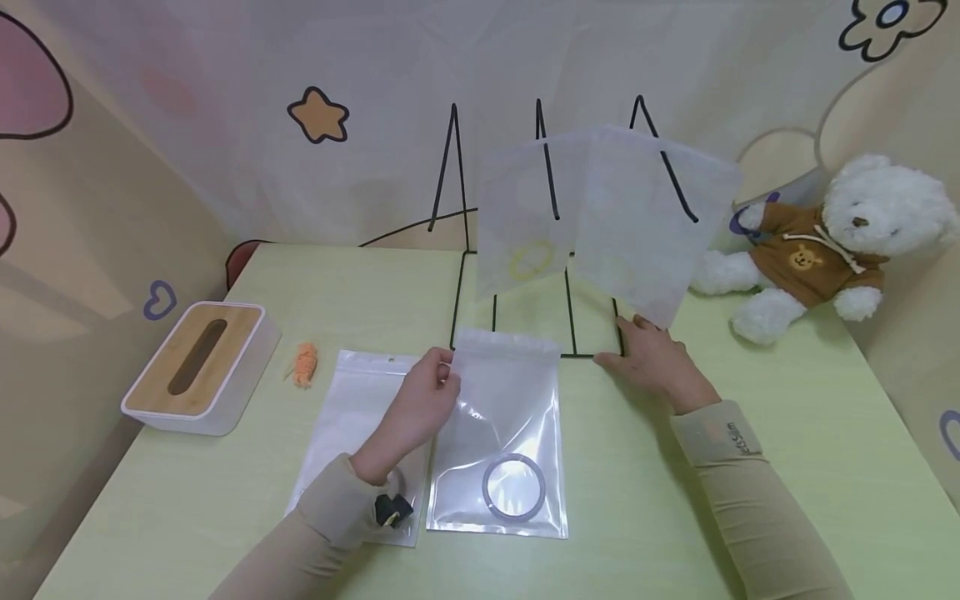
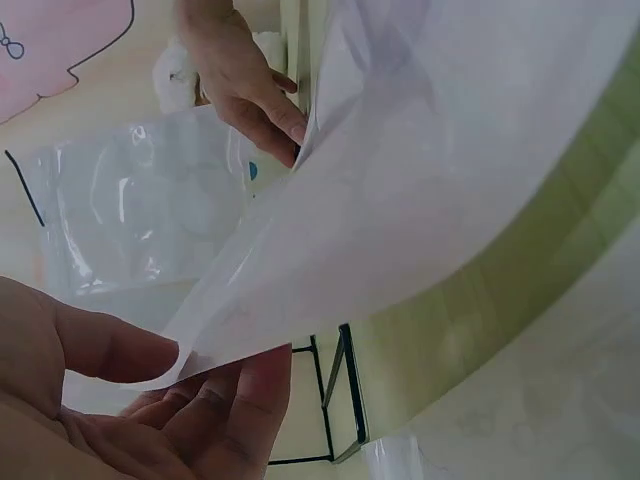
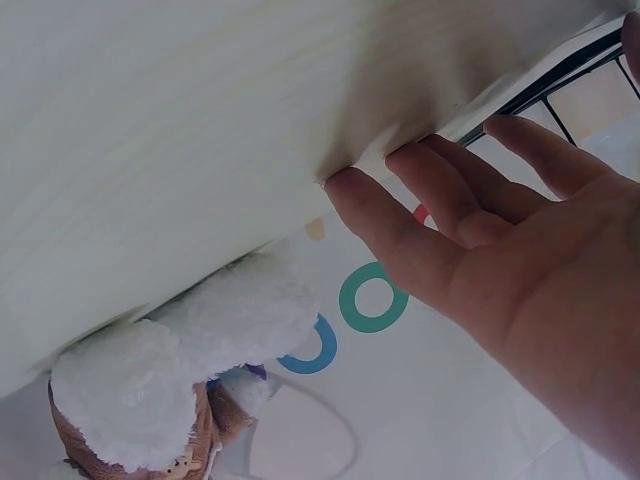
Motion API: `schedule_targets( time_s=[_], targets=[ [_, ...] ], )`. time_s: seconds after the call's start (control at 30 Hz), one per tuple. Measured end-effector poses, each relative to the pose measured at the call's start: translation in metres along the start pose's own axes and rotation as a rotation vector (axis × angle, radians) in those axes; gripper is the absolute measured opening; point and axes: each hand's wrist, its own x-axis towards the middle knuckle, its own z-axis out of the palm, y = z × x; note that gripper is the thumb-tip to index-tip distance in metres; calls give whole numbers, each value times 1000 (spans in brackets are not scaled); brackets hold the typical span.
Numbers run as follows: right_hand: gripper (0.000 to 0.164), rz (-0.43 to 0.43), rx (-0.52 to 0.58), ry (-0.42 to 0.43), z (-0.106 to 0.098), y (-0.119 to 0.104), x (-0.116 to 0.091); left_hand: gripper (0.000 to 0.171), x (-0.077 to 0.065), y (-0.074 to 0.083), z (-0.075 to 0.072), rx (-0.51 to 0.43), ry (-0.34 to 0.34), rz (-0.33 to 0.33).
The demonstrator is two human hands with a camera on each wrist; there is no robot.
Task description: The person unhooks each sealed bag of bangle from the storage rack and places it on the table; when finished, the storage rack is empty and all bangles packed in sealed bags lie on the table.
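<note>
My left hand pinches the top left corner of a clear plastic zip bag between thumb and fingers. Low in that bag shows a pale purple ring. In the left wrist view the bag's whitish sheet spreads out from the fingertips. Beside the front right corner of a black wire rack is my right hand, its fingers extended, fingertips at the tabletop. Two translucent bags hang from the rack's hooks: a left one with a yellow ring and a right one.
Another zip bag lies under my left forearm. Further left are an orange bundle of cord and a tissue box with a wooden lid. A white teddy bear in a brown top sits at the back right.
</note>
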Motion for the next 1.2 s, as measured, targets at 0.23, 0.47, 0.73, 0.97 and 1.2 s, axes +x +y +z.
schedule_targets(
  time_s=[0.23, 0.47, 0.73, 0.97, 1.2],
  targets=[
    [79, -1, 2, 5, 0, 1, -1, 26, -1, -4, -2, 138, -12, 13],
    [80, 1, -1, 5, 1, 1, -1, 29, 1, -10, -7, 237, -46, -9],
    [80, -2, 0, 10, 2, 1, 0, 39, 7, -19, -9, 304, -65, -25],
    [80, -1, 3, 10, 2, 2, 1, 49, 10, -23, -9, 329, -80, -45],
    [80, 5, 10, 0, 1, 2, 1, 56, 14, -23, -10, 351, -101, -52]
  ],
)
